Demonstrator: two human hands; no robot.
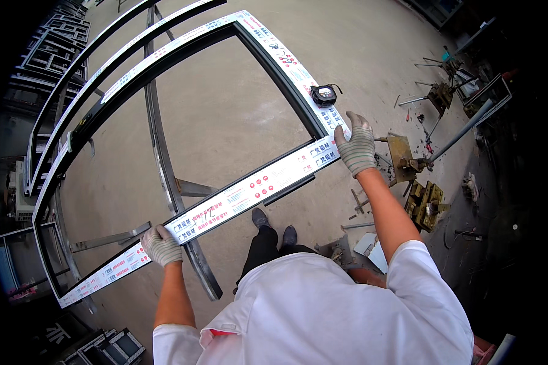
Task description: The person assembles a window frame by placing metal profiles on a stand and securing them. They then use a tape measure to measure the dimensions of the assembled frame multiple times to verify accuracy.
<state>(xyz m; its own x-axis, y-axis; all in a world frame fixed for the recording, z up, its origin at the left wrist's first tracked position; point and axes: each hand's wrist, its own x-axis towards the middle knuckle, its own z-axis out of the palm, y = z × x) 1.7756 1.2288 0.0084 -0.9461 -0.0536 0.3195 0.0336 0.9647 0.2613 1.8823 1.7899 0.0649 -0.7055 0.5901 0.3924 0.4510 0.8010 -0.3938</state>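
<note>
A large metal window frame (pixel 243 198), its faces covered in white printed protective film and its inner edges black, lies across steel support bars (pixel 158 140). My left hand (pixel 161 245), in a striped knit glove, is wrapped over the near bar, left of its middle. At the frame's near right corner, my gloved right hand (pixel 357 149) grips the edge, thumb on top and fingers along the outer side. Just beyond it, a black tape measure (pixel 323 95) sits on the right bar. A dark slim tool (pixel 86 125) rests on the far left bar; its kind is unclear.
More dark frames (pixel 55 36) are stacked at the far left, others (pixel 112 348) at the lower left. On the right stand brass-coloured clamps (pixel 426 205) and a long metal pipe (pixel 463 131), with scraps scattered on the floor. My shoes (pixel 290 236) show below the near bar.
</note>
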